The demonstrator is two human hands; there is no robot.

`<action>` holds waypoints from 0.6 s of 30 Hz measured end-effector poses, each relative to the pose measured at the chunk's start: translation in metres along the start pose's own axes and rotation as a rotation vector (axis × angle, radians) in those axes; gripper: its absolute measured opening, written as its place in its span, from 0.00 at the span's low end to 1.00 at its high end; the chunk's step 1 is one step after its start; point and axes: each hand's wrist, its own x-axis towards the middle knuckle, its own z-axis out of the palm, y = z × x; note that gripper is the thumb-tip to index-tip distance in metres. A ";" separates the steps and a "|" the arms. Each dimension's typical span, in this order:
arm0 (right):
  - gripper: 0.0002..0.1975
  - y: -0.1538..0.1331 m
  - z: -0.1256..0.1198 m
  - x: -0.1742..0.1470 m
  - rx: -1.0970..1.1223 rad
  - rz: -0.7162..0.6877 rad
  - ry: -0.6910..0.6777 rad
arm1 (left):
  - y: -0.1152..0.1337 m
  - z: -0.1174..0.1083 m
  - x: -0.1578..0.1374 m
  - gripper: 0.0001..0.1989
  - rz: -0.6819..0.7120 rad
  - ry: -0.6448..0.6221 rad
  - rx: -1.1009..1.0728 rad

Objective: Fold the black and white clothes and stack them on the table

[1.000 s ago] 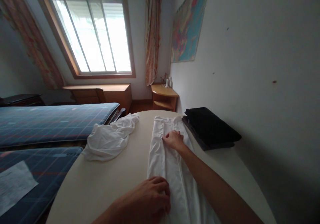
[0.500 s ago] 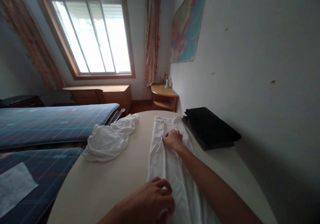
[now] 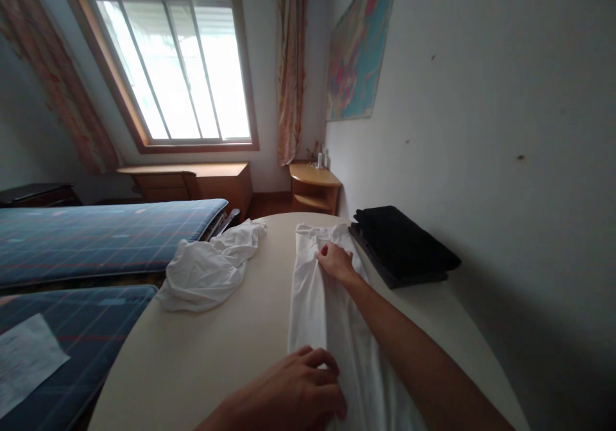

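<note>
A pair of white trousers (image 3: 308, 296) lies lengthwise on the round cream table (image 3: 216, 354), waistband at the far end. Just below that waistband my right hand (image 3: 335, 262) is closed, thumb and fingers pinching the cloth. Nearer to me, my left hand (image 3: 305, 386) has its fingers curled down onto the same trousers and gripping the fabric; its fingertips are partly hidden. Between the two hands a raised fold runs along the cloth. A crumpled white cloth (image 3: 206, 274) rests at the table's left edge, apart from both hands.
Folded black fabric items (image 3: 404, 245) are stacked on the table's right, by the wall. Beds with blue plaid mattresses (image 3: 96, 235) stand to the left, one bearing a paper sheet (image 3: 29, 357). Beyond the table are a corner shelf (image 3: 315, 176) and a wooden desk (image 3: 216, 171).
Both hands have shifted slightly right, drawing the fold in the trousers rightward with them. The right hand's pinch now sits a little higher off the cloth. The crumpled cloth and black stack stay put.
</note>
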 end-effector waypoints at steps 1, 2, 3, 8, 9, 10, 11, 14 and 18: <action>0.10 0.002 0.001 0.000 0.007 -0.008 0.000 | -0.001 0.005 0.002 0.07 0.020 -0.009 0.031; 0.10 0.003 0.002 -0.001 0.014 -0.018 -0.001 | -0.002 0.009 0.003 0.05 0.043 -0.017 0.062; 0.10 0.005 0.003 -0.002 0.021 -0.031 -0.002 | -0.003 0.014 0.005 0.03 0.065 -0.017 0.091; 0.10 0.010 0.005 -0.004 0.047 -0.093 0.026 | -0.006 0.034 0.012 0.09 0.137 0.071 0.130; 0.10 0.011 0.005 -0.003 0.049 -0.103 0.031 | -0.007 0.036 0.012 0.09 0.151 0.081 0.131; 0.10 0.013 0.006 -0.003 0.054 -0.114 0.032 | -0.008 0.037 0.013 0.09 0.166 0.085 0.129; 0.10 0.015 0.006 -0.003 0.060 -0.125 0.029 | -0.009 0.038 0.013 0.08 0.177 0.082 0.122; 0.08 0.021 0.008 -0.001 0.100 -0.163 0.007 | -0.012 0.036 0.013 0.04 0.168 0.052 0.072; 0.07 0.030 0.011 -0.001 0.165 -0.223 -0.007 | -0.011 0.030 0.012 0.05 0.139 0.040 0.067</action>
